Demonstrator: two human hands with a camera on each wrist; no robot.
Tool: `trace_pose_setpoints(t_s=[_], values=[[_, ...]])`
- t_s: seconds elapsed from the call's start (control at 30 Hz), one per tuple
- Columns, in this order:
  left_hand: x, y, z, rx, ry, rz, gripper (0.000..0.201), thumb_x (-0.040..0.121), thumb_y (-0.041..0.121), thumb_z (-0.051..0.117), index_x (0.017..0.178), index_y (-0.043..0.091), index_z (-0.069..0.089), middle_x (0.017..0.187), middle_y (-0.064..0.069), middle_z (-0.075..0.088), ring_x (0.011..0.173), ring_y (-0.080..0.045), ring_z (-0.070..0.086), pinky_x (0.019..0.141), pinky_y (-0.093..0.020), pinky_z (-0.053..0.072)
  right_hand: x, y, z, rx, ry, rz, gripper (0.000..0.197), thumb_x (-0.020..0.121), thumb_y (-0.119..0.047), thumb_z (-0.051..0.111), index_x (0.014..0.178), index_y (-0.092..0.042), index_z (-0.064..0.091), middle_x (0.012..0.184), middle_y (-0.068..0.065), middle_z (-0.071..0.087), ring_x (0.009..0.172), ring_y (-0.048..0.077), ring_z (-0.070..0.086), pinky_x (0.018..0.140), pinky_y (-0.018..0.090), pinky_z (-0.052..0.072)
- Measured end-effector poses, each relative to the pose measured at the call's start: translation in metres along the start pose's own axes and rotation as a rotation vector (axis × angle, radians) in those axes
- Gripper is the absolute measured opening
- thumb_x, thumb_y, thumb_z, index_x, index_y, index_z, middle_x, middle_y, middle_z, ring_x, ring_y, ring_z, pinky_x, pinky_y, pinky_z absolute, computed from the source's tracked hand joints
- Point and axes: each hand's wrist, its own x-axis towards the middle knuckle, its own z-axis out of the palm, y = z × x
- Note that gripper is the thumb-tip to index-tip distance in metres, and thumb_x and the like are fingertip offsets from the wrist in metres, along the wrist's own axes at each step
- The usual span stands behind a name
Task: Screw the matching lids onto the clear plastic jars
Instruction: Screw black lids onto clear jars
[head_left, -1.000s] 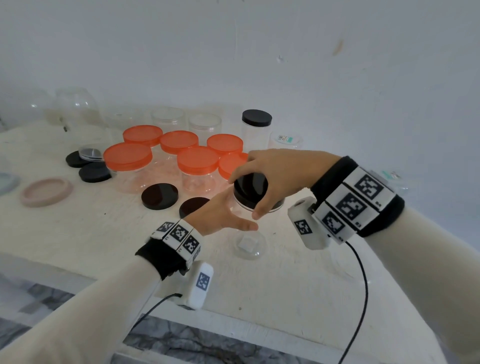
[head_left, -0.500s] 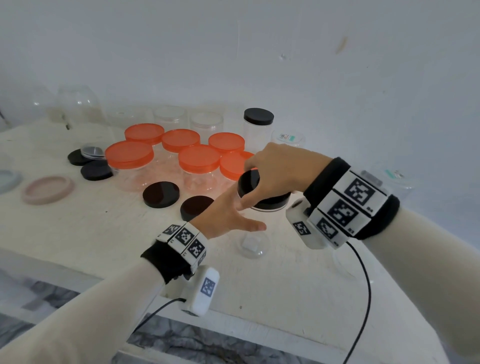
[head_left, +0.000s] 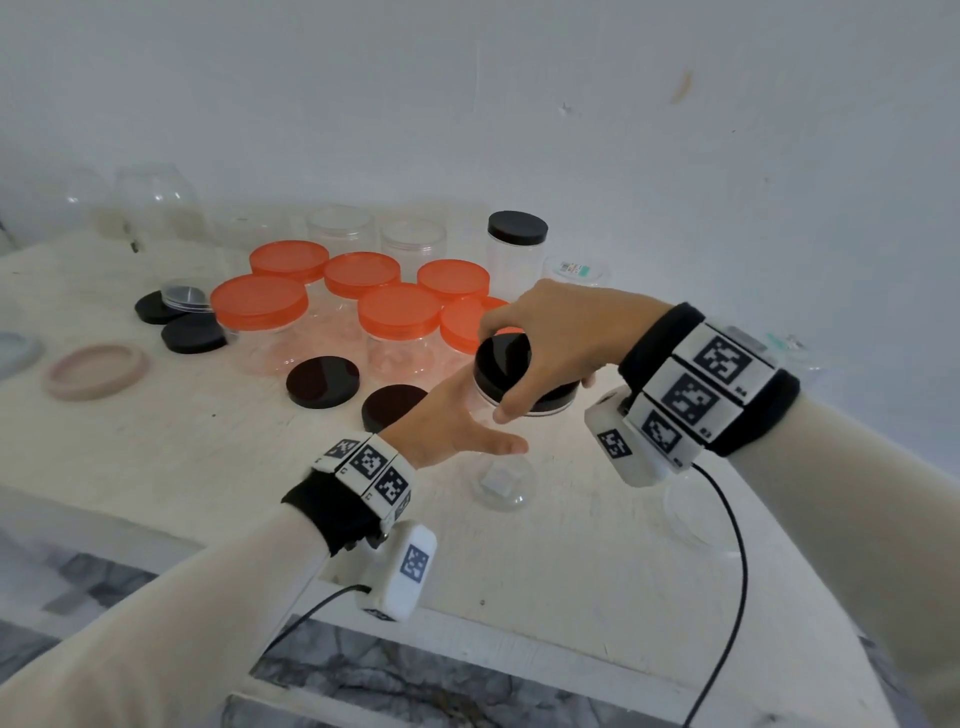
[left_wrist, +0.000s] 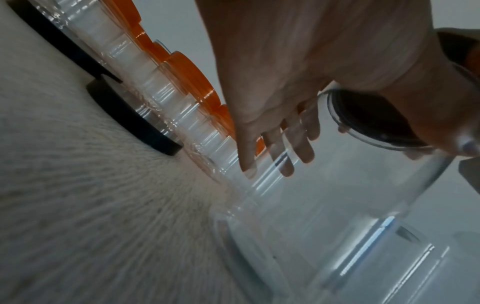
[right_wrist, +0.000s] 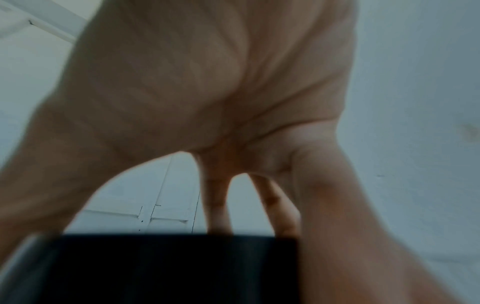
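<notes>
The black lid (head_left: 511, 371) sits on the mouth of the clear jar (head_left: 501, 467), which stands upright near the front edge of the tabletop (head_left: 156, 441), a little right of its middle. The right hand (head_left: 561, 338) comes down on it from above, thumb and fingers curled round the lid's rim, and the right-wrist view shows the fingertips (right_wrist: 218, 222) pressed on the black edge. Directly below, the left hand (head_left: 452, 431) steadies the jar's wall from the left side, fingers only loosely bent round the far side with the thumb reaching across the front. Through the plastic I can see those fingers (left_wrist: 285, 156) lying against the wall, though how firmly they press I cannot tell.

So the thing that matters: the jar's long axis runs straight up, the lid lies right under the right palm, and any twist has to turn about that vertical line while the left hand keeps the body from spinning. Whether the thread has caught yet is hard to judge from here.

Farther back toward the wall edge stands a cluster of orange-lidded jars (head_left: 400, 322), a tall jar already capped in black (head_left: 517, 249), and some open clear jars (head_left: 413, 241). Loose black lids (head_left: 322, 382) lie left of the hands, and a pink dish (head_left: 96, 371) sits near the left edge.
</notes>
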Motion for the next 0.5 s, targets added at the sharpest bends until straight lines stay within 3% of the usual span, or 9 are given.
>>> trace_pose_setpoints(t_s=[0.1,0.17,0.2,0.27,0.33,0.4,0.5], values=[[-0.003,0.001,0.003,-0.008,0.009,-0.005,0.091,0.060,0.029,0.083,0.137,0.029,0.035,0.131,0.015,0.053,0.122,0.005,0.045,0.096,-0.012,0.038,-0.003,-0.005,0.003,-0.056,0.049,0.054,0.057,0.066,-0.064,0.068,0.107,-0.026,0.055,0.079,-0.008,0.051,0.032,0.003,0.052,0.046,0.029,0.044],[-0.003,0.002,0.003,-0.006,0.021,-0.006,0.085,0.061,0.022,0.082,0.131,0.037,0.037,0.125,0.021,0.054,0.116,0.013,0.046,0.088,-0.003,0.037,-0.005,-0.007,0.004,-0.163,0.062,0.068,0.063,0.070,-0.070,0.060,0.112,-0.023,0.054,0.080,-0.009,0.050,0.035,0.008,0.049,0.048,0.023,0.035],[-0.004,0.004,0.003,0.003,0.023,-0.002,0.084,0.060,0.023,0.082,0.129,0.040,0.036,0.124,0.023,0.053,0.116,0.014,0.045,0.088,-0.003,0.037,-0.006,-0.006,0.003,-0.198,0.044,0.070,0.068,0.069,-0.073,0.058,0.116,-0.025,0.052,0.084,-0.008,0.052,0.046,0.006,0.051,0.052,0.023,0.035],[-0.003,0.006,0.003,0.033,0.009,0.003,0.087,0.058,0.032,0.084,0.130,0.041,0.036,0.128,0.023,0.051,0.121,0.012,0.042,0.095,-0.008,0.036,-0.006,0.000,-0.003,-0.200,-0.062,0.031,0.075,0.069,-0.073,0.059,0.130,-0.033,0.042,0.103,-0.009,0.051,0.083,0.013,0.055,0.070,0.027,0.040],[-0.003,0.006,0.002,0.037,0.000,-0.015,0.085,0.054,0.040,0.082,0.128,0.041,0.038,0.129,0.021,0.050,0.123,0.007,0.043,0.100,-0.015,0.036,-0.007,0.003,-0.009,-0.123,-0.165,-0.056,0.080,0.070,-0.057,0.071,0.138,-0.042,0.030,0.110,-0.015,0.037,0.104,0.012,0.042,0.087,0.030,0.038],[-0.002,0.005,0.001,0.043,-0.017,-0.014,0.088,0.054,0.041,0.081,0.130,0.037,0.038,0.132,0.016,0.050,0.125,0.003,0.043,0.105,-0.024,0.035,-0.008,0.004,-0.012,-0.083,-0.170,-0.113,0.077,0.069,-0.043,0.078,0.134,-0.044,0.036,0.101,-0.020,0.036,0.104,0.010,0.039,0.086,0.027,0.040],[-0.004,0.004,0.002,0.038,0.000,-0.008,0.091,0.054,0.041,0.082,0.133,0.034,0.037,0.135,0.012,0.049,0.127,-0.001,0.042,0.109,-0.032,0.033,-0.005,0.006,-0.009,-0.027,-0.054,-0.125,0.066,0.061,-0.042,0.082,0.119,-0.044,0.051,0.098,-0.017,0.048,0.098,0.011,0.050,0.073,0.024,0.045]])
